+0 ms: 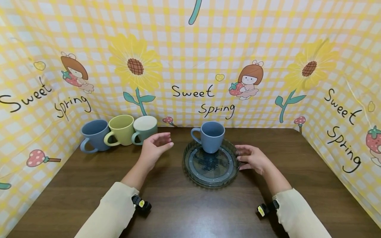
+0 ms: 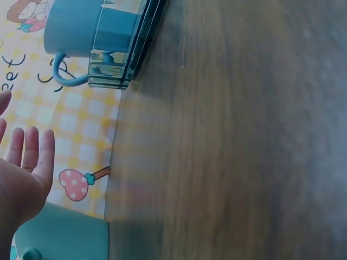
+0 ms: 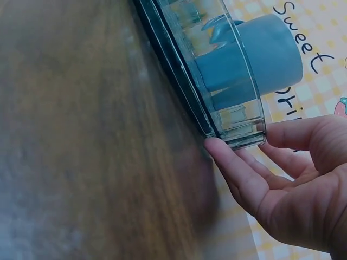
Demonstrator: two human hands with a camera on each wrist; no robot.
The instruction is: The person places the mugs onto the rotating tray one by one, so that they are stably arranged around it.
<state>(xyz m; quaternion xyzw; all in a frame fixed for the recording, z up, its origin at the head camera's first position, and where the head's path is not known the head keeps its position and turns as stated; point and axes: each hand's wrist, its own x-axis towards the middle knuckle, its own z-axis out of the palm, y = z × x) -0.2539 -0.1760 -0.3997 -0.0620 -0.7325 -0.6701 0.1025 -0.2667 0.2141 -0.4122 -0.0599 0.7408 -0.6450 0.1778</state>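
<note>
Tray [image 1: 196, 170], prob. stiff, slick; mug [image 1: 212, 135] atop; hold both sides; R hand [image 1: 253, 159] touching side, unclamped; L hand [image 1: 151, 150] empty, fingers apart.

Four mugs [image 1: 212, 140], one tray [image 1: 211, 175] — two hands [image 1: 252, 159] — one table [image 1: 190, 211].

Stretches both forearms [image 1: 135, 177] forward. Holds the left hand [image 1: 153, 148] free, thumb spread apart from loosely extended fingers. Holds the right hand [image 1: 251, 159] turned inward, fingers slightly bent.
</note>
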